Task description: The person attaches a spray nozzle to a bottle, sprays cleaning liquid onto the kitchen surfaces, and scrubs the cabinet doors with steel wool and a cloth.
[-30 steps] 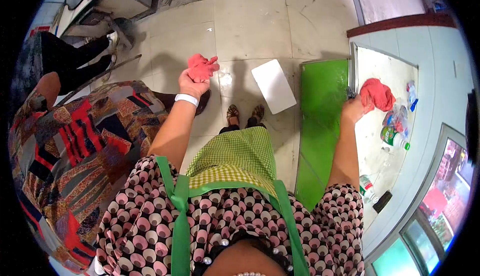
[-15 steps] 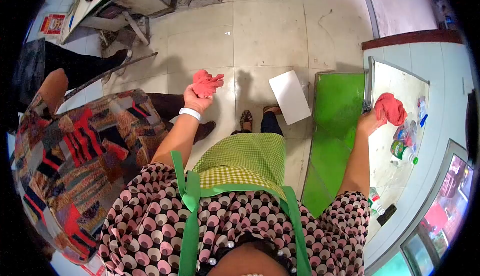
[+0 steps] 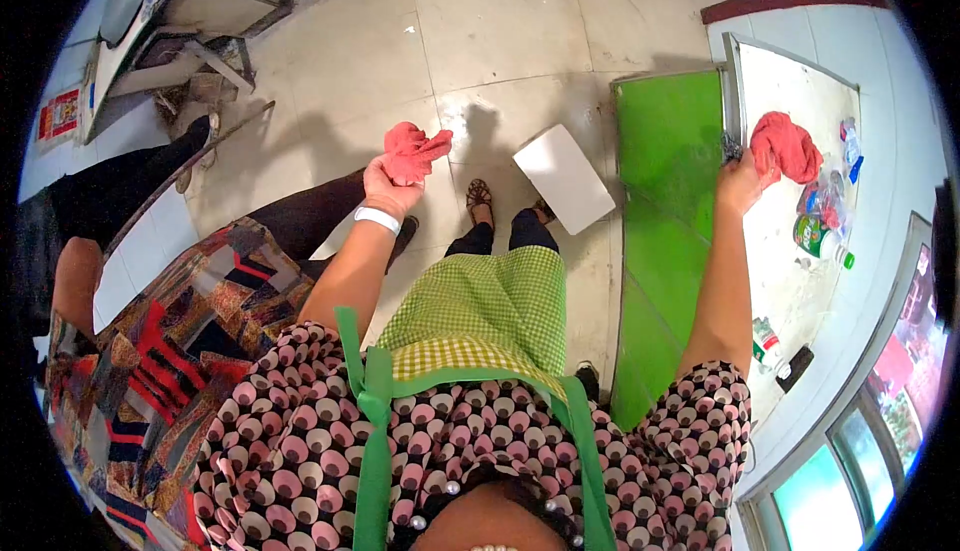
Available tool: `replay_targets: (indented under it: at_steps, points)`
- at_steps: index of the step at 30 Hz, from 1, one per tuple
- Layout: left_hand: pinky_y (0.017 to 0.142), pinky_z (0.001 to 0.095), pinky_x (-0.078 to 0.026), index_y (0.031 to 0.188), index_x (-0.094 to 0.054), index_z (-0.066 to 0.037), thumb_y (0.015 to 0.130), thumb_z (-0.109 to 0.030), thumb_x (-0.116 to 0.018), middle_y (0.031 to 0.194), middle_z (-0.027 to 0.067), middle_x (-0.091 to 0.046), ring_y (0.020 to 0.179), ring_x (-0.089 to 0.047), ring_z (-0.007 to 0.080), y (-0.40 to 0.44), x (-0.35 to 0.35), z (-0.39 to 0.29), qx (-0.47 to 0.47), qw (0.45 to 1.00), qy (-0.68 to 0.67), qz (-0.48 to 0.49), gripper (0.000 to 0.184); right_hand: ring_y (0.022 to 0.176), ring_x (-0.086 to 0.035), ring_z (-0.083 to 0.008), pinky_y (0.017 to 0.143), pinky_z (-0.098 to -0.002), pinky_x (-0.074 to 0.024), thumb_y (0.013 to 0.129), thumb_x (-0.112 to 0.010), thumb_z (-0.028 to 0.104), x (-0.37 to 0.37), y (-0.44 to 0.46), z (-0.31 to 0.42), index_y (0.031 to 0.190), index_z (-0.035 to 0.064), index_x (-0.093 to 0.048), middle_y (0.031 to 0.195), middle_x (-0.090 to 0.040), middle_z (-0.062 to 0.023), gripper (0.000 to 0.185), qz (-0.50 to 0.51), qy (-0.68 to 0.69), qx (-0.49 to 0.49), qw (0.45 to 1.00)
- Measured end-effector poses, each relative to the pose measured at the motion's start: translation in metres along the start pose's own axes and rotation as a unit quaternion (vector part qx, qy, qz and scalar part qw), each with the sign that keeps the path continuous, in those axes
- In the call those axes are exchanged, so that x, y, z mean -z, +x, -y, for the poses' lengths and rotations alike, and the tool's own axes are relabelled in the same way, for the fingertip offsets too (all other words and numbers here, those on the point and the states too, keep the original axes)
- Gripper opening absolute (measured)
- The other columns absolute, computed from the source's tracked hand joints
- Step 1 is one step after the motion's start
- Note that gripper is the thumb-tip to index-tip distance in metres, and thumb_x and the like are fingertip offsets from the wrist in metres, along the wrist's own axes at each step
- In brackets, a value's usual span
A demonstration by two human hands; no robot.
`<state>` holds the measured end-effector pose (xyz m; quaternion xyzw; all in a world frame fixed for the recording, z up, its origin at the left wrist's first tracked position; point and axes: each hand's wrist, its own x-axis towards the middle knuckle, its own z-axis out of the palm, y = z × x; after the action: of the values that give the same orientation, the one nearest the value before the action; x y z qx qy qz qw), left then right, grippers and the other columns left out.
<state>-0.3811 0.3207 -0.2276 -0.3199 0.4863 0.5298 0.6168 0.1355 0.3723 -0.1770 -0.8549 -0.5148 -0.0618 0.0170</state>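
My left hand (image 3: 393,189), with a white band on its wrist, closes round a crumpled red cloth (image 3: 412,153) in front of me, over the floor. On the right, my right hand (image 3: 738,185) is closed on another bunched red cloth (image 3: 786,147), at the near edge of a white ledge (image 3: 775,281). A small dark, shiny thing (image 3: 731,147) shows beside its fingers; whether the hand holds it or it lies behind, I cannot tell. Nearest to the right cloth, a green-and-white bottle (image 3: 818,237) lies among clear plastic items (image 3: 826,196).
A person in a patterned top (image 3: 190,351) is close on my left, with a thin stick (image 3: 190,166) beside them. A white rectangular stool or box (image 3: 566,179) stands ahead. Green panels (image 3: 665,241) run below the ledge. A second bottle (image 3: 768,344) lies nearer me.
The view has tilted and shifted, so floor and ledge items sit higher. Both hands still grip the cloths; the right one appears higher in view. A shoe now shows beside my apron.
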Motion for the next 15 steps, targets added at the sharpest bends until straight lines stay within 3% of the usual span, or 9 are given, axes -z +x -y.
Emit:
replay_targets:
  at_steps: [5,9,15]
  points:
    - [0.063,0.0338,-0.049,0.103,-0.055,-0.006,0.078,-0.017,-0.044,0.094,0.0067,-0.062,0.078,-0.06,0.0223,0.009,0.016,-0.004,0.038,0.999,-0.002,0.032,0.029,0.073,-0.062,-0.0377,0.067,-0.0485,-0.0483,0.079,-0.05,0.012,0.004,-0.002,0.003,0.098,0.0123,-0.059,0.079,-0.064,-0.019,0.021,-0.007,0.002,0.017,1.0]
    - [0.062,0.0334,-0.049,0.105,-0.055,-0.006,0.078,-0.018,-0.044,0.096,0.0068,-0.062,0.078,-0.06,0.0222,0.011,0.019,0.002,0.022,1.0,0.004,0.0,0.031,0.073,-0.062,-0.0374,0.066,-0.0486,-0.0481,0.079,-0.049,0.011,-0.001,0.002,0.0,0.096,0.0123,-0.06,0.077,-0.063,-0.0194,0.02,-0.033,0.018,0.028,0.999]
    - [0.061,0.0303,-0.049,0.108,-0.054,-0.004,0.076,-0.015,-0.048,0.1,0.009,-0.062,0.078,-0.06,0.0221,0.013,0.03,-0.007,0.022,0.998,0.021,0.062,0.034,0.072,-0.062,-0.0376,0.066,-0.0491,-0.0477,0.078,-0.05,0.01,0.005,0.002,0.003,0.093,0.0108,-0.059,0.076,-0.063,-0.0194,0.017,-0.043,0.008,0.032,0.999]
